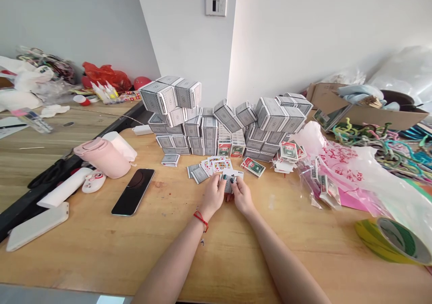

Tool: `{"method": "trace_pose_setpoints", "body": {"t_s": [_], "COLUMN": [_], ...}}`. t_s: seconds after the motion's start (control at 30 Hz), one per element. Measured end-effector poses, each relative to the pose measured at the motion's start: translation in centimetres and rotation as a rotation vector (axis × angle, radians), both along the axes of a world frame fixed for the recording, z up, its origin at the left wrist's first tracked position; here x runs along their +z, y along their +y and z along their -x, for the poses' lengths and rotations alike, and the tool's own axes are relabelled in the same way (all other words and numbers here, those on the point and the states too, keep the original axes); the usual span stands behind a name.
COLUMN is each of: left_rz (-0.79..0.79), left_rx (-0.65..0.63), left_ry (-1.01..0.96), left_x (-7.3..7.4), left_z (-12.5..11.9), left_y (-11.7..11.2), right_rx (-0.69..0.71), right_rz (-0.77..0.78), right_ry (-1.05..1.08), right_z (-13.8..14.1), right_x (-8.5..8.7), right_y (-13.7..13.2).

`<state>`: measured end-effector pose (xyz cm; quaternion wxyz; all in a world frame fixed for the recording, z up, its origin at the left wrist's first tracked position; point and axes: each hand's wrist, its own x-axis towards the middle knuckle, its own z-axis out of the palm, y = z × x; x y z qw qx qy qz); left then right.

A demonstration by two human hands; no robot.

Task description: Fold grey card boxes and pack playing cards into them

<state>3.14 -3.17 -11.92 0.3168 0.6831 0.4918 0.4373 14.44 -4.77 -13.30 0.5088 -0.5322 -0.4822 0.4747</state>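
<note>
Both hands meet over the wooden table, gripping playing cards (229,178) between thumbs and fingers. My left hand (213,192) holds their left side, its thumb on a patterned back. On the right side, my right hand (242,195) pinches the cards, where a white face shows. Just beyond the hands lie loose face-up cards (222,164) and a few face-down cards (198,173). A red and green card box (253,167) rests to the right of them. Behind stands a built-up row of grey-patterned card blocks (209,131), with two upright card boxes (224,149) in its middle.
On the left are a black phone (133,191), a pink tumbler (103,157) and a white power bank (38,226). To the right lie a plastic bag (344,160), colourful twisted strips (371,131), a cardboard box (381,113) and a yellow tape roll (371,240).
</note>
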Motion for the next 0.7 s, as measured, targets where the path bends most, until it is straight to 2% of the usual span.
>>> {"method": "trace_pose_setpoints", "body": {"t_s": [0.1,0.23,0.5,0.57,0.7], "left_rz": [0.014,0.015,-0.033,-0.051,-0.031], "left_rx": [0.016,0.028,0.07,0.093,0.175], "left_ry": [0.086,0.074,0.124,0.139,0.108], "left_x": [0.2,0.9,1.0,1.0,0.8], "left_z": [-0.1,-0.4,-0.9,-0.9,-0.8], "left_y": [-0.3,-0.9,-1.5,-1.6,-1.4], "right_rx": [-0.036,-0.107,-0.111,-0.141,-0.23], "right_rz": [-0.011,-0.034,0.023,-0.025,-0.136], "right_ry": [-0.086,-0.146,0.078,0.03,-0.213], "right_z": [0.7,0.9,1.3,1.4,1.5], "right_x": [0.3,0.5,0.9,1.0,0.9], "right_y": [-0.5,-0.7,-0.2,-0.3,-0.5]}}
